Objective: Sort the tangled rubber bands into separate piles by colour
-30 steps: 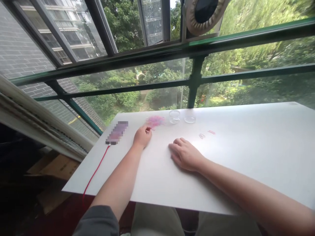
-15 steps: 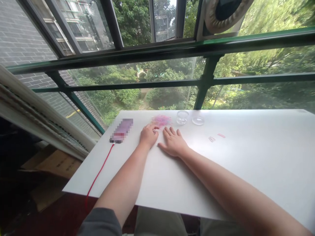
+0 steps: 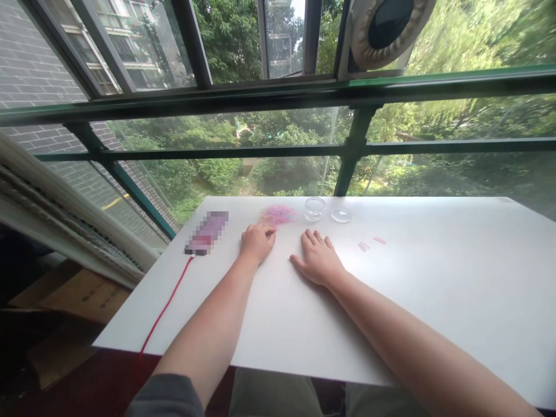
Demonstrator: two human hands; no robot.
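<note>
On smooth white worktop (image 3: 434,301): loose pink-lilac pile of thin strands (image 3: 278,215), long axis left to right, just beyond left hand (image 3: 258,243), fingers curled, cannot tell whether grasping; right hand (image 3: 319,258) flat, fingers spread, released.

The left arm (image 3: 208,324) has a dark grey sleeve (image 3: 167,397) with a plain edge; below it, the arm and left hand (image 3: 258,243) are bare; the right arm (image 3: 403,330) and right hand (image 3: 320,258) are bare too; the trousers (image 3: 271,397) are a dull grey-green.

Table (image 3: 447,249) open rightward — pink heap (image 3: 278,215), clear dishes (image 3: 314,211) obstruct behind.
</note>
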